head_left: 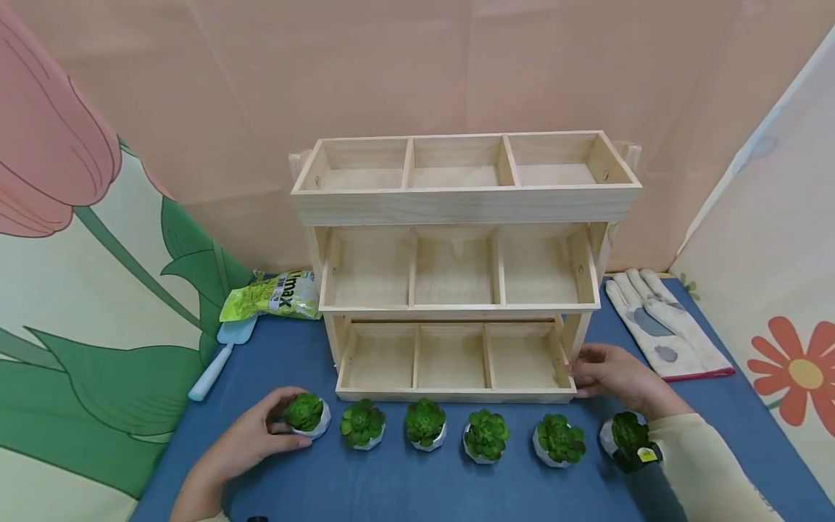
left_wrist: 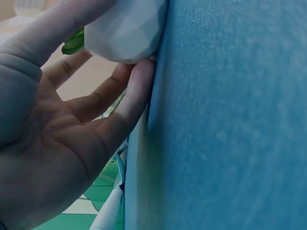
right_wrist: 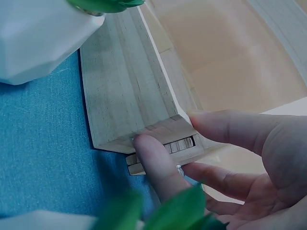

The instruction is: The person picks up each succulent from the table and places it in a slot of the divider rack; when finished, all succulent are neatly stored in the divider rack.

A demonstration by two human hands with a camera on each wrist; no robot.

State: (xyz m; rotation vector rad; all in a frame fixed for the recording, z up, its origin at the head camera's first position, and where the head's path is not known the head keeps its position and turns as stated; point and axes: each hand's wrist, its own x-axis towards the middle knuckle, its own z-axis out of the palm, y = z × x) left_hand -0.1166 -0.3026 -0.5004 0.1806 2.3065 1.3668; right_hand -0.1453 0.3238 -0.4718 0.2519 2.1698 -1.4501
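Your left hand [head_left: 261,438] has thumb and fingers curled round the leftmost plant [head_left: 305,412], low at the cloth [head_left: 391,496], just in front of the rack [head_left: 466,206]. Your right hand [head_left: 616,373] pinches the right end of the bottom tray [head_left: 457,396], and five more plants [head_left: 425,423] stand in a row

In the left hand [head_left: 261,433], a plant [head_left: 304,412] is showing green leaves above a white pot [head_left: 320,423]. Between the hands, four more plants [head_left: 425,419] are repeating that green and white. At the right hand [head_left: 616,373], the shelf [head_left: 466,210] is displaying pale, grained wood. Beyond that hand, white gloves [head_left: 672,326] are bearing grey patches and red edging. Beyond the left hand, a packet [head_left: 270,296] is mixing lime green with black lettering, and a scoop [head_left: 212,373] is showing light blue. Beneath both hands, the cloth [head_left: 391,496] is spreading plain blue.
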